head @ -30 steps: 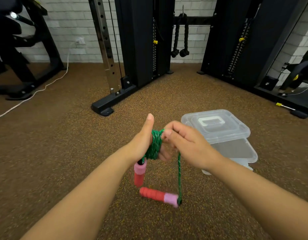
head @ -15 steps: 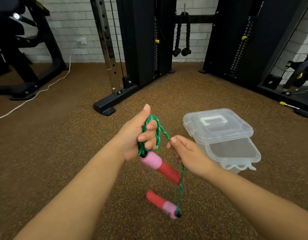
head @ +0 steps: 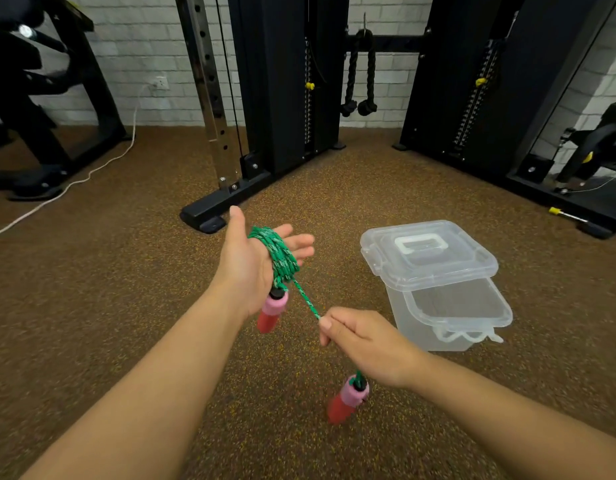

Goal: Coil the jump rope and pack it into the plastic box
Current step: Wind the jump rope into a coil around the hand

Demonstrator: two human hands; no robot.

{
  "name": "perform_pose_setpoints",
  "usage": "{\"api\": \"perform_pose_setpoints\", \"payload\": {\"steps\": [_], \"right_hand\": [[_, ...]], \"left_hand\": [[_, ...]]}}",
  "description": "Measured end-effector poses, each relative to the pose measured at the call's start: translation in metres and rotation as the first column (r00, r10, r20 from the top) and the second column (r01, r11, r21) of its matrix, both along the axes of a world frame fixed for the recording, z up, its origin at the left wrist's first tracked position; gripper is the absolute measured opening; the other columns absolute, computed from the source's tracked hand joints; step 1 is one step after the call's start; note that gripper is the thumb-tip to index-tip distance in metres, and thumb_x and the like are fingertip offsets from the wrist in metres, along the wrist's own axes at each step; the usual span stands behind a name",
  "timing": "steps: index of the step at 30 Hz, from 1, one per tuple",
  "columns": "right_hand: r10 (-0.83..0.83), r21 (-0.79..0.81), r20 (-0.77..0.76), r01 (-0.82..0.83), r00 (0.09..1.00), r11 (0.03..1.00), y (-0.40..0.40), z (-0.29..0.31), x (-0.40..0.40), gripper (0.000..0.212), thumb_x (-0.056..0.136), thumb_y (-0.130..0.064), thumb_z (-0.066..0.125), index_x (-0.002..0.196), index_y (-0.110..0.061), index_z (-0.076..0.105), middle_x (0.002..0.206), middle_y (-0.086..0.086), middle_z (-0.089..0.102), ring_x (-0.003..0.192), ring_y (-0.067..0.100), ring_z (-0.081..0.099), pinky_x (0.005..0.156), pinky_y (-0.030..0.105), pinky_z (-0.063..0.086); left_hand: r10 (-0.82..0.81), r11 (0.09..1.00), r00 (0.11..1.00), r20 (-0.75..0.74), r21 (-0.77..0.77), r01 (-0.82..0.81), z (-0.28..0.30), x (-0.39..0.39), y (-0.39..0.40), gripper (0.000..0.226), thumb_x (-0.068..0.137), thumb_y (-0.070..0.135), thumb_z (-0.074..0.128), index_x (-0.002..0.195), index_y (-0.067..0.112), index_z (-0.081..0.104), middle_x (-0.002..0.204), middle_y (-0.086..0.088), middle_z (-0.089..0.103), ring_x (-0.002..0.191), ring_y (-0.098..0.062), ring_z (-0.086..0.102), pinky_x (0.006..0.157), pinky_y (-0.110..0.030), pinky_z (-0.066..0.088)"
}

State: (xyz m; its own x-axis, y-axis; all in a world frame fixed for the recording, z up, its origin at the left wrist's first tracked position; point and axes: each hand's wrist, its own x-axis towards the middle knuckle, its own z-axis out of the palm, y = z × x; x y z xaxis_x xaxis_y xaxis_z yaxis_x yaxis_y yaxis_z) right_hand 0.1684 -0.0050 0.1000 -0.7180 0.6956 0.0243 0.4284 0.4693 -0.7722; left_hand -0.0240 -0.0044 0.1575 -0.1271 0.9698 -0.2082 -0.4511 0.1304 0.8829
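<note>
Since half a second ago: my left hand has opened flat, and my right hand has dropped nearer to me, pulling a strand taut.

Item 1, jump rope: green braided cord, several turns wound around my left palm, between thumb and fingers. One straight strand runs from the coil down and right into my right fist.

Item 2, first handle: pink collar, red grip, hanging just below the heel of my left hand.

Item 3, second handle: same colours, blurred, dangling below my right hand on a short length of cord.

Item 4, left hand: fingers spread and extended, palm facing right, bearing the coil without gripping it.

Item 5, right hand: clenched around the cord, thumb and forefinger pinching the strand where it enters.

Item 6, plastic box: clear, on the brown floor to the right of both hands, apart from them.

Item 7, lid: clear with white handle, resting askew over the far part of the box, near part uncovered.

Item 8, gym machines: black frames, far side, against a white brick wall.
</note>
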Motion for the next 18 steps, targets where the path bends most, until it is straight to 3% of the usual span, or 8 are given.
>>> {"api": "perform_pose_setpoints", "payload": {"steps": [2,5,7,10,12,13,16,18], "right_hand": [[0.029,0.020,-0.031,-0.028,0.999,0.999,-0.002,0.013,-0.002,0.028,0.098,-0.039,0.042,0.080,-0.028,0.062,0.063,-0.008,0.053,0.058,0.004,0.047,0.059,0.031,0.041],[0.037,0.024,-0.118,-0.034,0.992,0.999,-0.002,0.032,-0.006,0.022,0.096,-0.033,0.047,0.084,-0.027,0.064,0.072,0.001,0.063,0.068,0.016,0.057,0.068,0.039,0.047],[0.025,-0.020,-0.202,-0.030,0.979,0.999,0.002,0.041,-0.006,0.020,0.095,-0.028,0.048,0.085,-0.025,0.065,0.077,-0.012,0.065,0.077,0.006,0.061,0.070,0.033,0.048],[-0.007,-0.041,-0.272,-0.005,0.962,0.999,0.008,0.057,-0.005,0.022,0.097,-0.024,0.046,0.085,-0.020,0.063,0.071,-0.012,0.061,0.062,-0.004,0.053,0.063,0.015,0.039],[-0.041,-0.056,-0.310,0.025,0.950,0.998,0.014,0.063,-0.003,0.024,0.100,-0.018,0.043,0.084,-0.013,0.060,0.072,-0.005,0.060,0.059,-0.007,0.054,0.062,0.009,0.040],[-0.061,-0.060,-0.322,0.044,0.945,0.997,0.017,0.064,-0.003,0.024,0.100,-0.019,0.042,0.083,-0.013,0.059,0.072,-0.003,0.059,0.058,-0.006,0.054,0.060,0.011,0.041],[-0.107,-0.025,-0.300,0.105,0.948,0.994,0.028,0.053,-0.003,0.025,0.098,-0.034,0.043,0.079,-0.026,0.057,0.068,-0.009,0.057,0.057,0.010,0.054,0.056,0.035,0.047],[-0.147,-0.038,-0.325,0.142,0.934,0.989,0.033,0.043,-0.003,0.025,0.096,-0.038,0.046,0.075,-0.028,0.055,0.062,-0.012,0.051,0.057,0.011,0.050,0.055,0.036,0.042]], "left_hand": [[-0.042,0.999,0.990,-0.132,-0.020,0.040,-0.003,0.009,-0.002,0.097,0.085,0.074,0.001,0.133,0.001,0.044,0.108,-0.024,0.070,0.104,-0.031,0.066,0.099,-0.040,0.040],[-0.124,0.992,0.945,-0.303,-0.046,0.115,-0.010,0.019,-0.002,0.102,0.081,0.075,-0.004,0.137,0.003,0.042,0.099,-0.026,0.070,0.095,-0.029,0.069,0.099,-0.043,0.040],[-0.198,0.980,0.904,-0.379,-0.081,0.180,-0.012,0.021,-0.004,0.102,0.080,0.076,-0.005,0.133,0.006,0.048,0.086,-0.018,0.071,0.082,-0.019,0.071,0.087,-0.037,0.046],[-0.336,0.940,0.799,-0.498,-0.129,0.315,-0.008,0.021,-0.011,0.104,0.081,0.071,-0.014,0.098,0.004,0.064,0.085,-0.018,0.069,0.076,-0.018,0.067,0.070,-0.020,0.052],[-0.410,0.905,0.724,-0.556,-0.151,0.397,-0.005,0.021,-0.015,0.106,0.080,0.072,-0.016,0.076,0.005,0.065,0.076,-0.021,0.065,0.067,-0.024,0.063,0.064,-0.019,0.051],[-0.440,0.889,0.705,-0.557,-0.159,0.429,-0.003,0.021,-0.016,0.104,0.079,0.074,-0.013,0.073,0.007,0.066,0.067,-0.017,0.065,0.062,-0.025,0.062,0.064,-0.023,0.050],[-0.523,0.835,0.670,-0.527,-0.157,0.528,0.000,0.020,-0.018,0.088,0.084,0.074,0.013,0.085,0.003,0.065,0.044,-0.001,0.060,0.043,-0.021,0.052,0.057,-0.027,0.049],[-0.556,0.809,0.667,-0.495,-0.137,0.572,0.001,0.021,-0.020,0.071,0.085,0.068,0.039,0.078,0.004,0.068,0.037,0.001,0.051,0.036,-0.017,0.048,0.052,-0.026,0.046]]}}
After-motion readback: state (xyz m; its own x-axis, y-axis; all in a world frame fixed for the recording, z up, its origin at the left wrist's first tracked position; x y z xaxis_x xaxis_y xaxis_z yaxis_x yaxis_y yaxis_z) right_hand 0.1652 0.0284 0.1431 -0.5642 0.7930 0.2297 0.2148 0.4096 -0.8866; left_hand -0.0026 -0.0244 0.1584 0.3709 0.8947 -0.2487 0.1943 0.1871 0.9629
